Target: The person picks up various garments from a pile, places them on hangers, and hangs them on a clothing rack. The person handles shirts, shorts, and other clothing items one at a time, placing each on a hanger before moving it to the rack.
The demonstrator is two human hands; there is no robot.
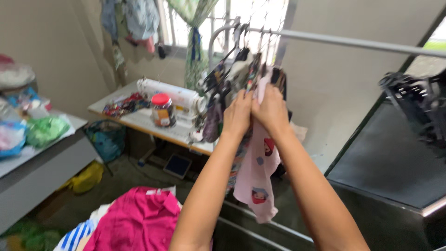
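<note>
Both my hands are up at centre frame; left hand and right hand pinch closed on the pale pink printed cotton garment, holding its top by the grey metal rail; hem dangles free, pink cloth heap lower left.

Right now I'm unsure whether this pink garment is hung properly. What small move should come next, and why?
Probably ease both hands apart and let go gently. The left hand and right hand are pressed together at the top of the pink garment, right under the rail among the hangers. The cloth already hangs straight down, so a light release would test whether it holds.
</note>
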